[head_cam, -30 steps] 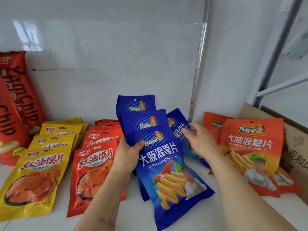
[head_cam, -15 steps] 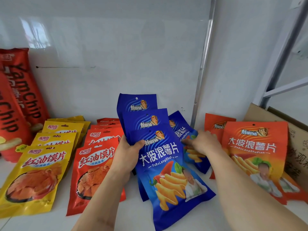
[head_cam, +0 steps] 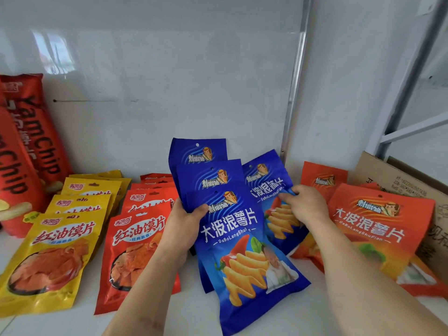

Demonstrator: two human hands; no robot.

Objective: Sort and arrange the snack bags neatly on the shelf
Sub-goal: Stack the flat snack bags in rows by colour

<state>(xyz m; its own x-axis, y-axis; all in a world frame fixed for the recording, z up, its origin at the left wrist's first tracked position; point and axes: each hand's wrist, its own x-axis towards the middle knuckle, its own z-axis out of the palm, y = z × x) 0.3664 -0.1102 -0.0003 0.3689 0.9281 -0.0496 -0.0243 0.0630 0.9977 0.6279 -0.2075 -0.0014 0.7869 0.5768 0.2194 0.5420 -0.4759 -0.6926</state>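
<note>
Under the right hand point(head_cam: 304, 206), a blue bag point(head_cam: 269, 187) lies half-hidden.

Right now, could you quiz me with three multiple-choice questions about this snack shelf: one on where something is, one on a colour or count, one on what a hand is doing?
1. Where do the tall red YamChip bags stand?
A. far left
B. far right
C. centre

2. What colour are the bags the left hand holds?
A. yellow
B. blue
C. green

3. What is the right hand doing?
A. hanging idle
B. pressing the cardboard box
C. pinching a single blue bag

Answers: 1 A, they lean at the shelf's left end. 2 B, the fanned blue bags sit under its thumb. 3 C, its fingertips close on that bag's edge.
</note>
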